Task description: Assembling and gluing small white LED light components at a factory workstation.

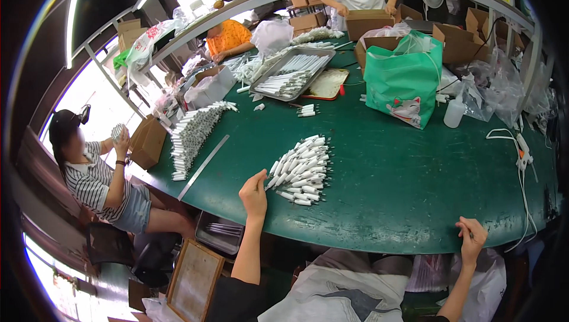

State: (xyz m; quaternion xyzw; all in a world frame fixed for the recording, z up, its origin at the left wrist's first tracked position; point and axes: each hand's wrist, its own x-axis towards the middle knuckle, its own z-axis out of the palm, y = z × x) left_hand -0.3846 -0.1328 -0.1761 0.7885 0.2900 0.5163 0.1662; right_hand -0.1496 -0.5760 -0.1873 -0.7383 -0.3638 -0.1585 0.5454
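The pile of white cylinders (301, 171) lies on the worktop (385, 168), left of centre and inward from the front edge, with most of the thin metal ends directed toward the right edge. The left hand (253, 194) is at the pile's left side, its grip narrow, fingertips drawn together; whether a cylinder is held cannot be told. The right hand (472, 236) is at the front edge, toward the right corner, fingers curled; its contents cannot be told. Each cylinder should handle as light, stiff and smooth, and liable to roll; take hold across the white body, clear of the metal ends, which may bend. The bodies may be plastic or ceramic. The worktop is flat, green and scuffed along its front edge. Toward its left edge are a flat, straight metal ruler (204, 166) and a larger stack of similar cylinders (197, 138), closely layered.
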